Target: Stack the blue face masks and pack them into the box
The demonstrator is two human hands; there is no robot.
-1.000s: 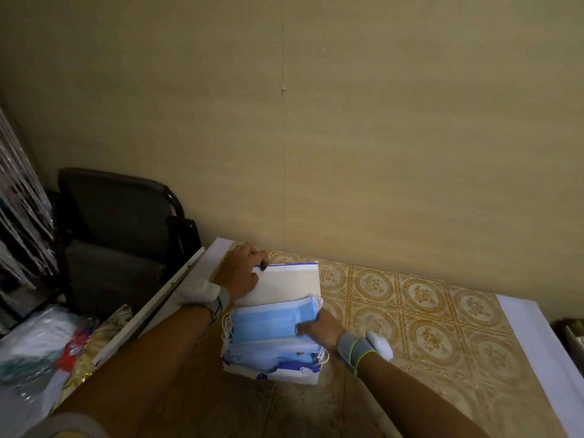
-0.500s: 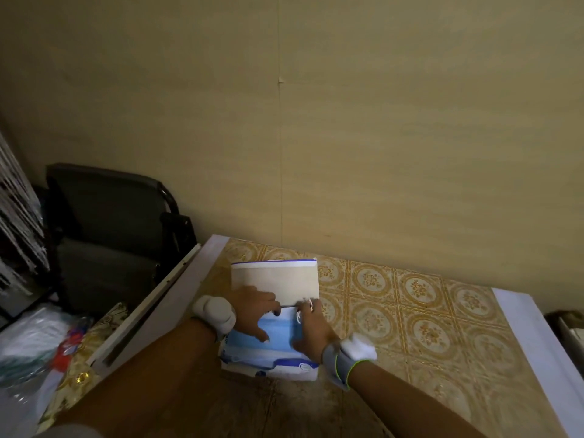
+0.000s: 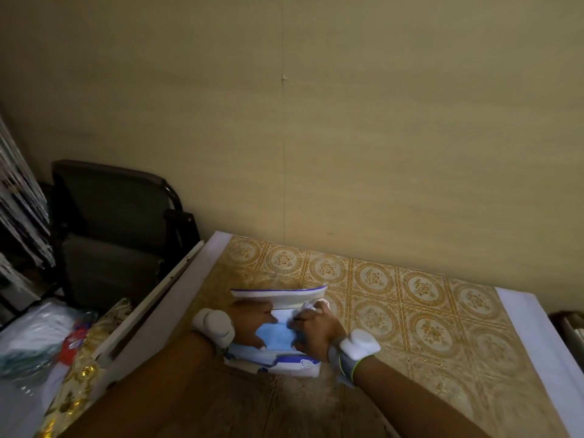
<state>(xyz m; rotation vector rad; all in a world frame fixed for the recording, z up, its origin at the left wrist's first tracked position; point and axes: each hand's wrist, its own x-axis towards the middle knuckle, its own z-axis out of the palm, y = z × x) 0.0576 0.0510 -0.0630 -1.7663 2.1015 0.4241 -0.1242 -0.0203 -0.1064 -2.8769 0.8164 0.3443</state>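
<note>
Both your hands, left hand (image 3: 252,324) and right hand (image 3: 316,330), now press flat, ungripping, on the soft blue pleated masks (image 3: 275,338); beyond your fingertips the white cardboard box's (image 3: 294,365) lid has tipped closer, nearly packed.

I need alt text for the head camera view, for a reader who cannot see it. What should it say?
Two bare hands, left hand and right hand, press a stack of blue masks down into an open white box on a tiled table. The lid stands half raised behind the hands. A dark chair stands left of the table, against a plain wall.
</note>
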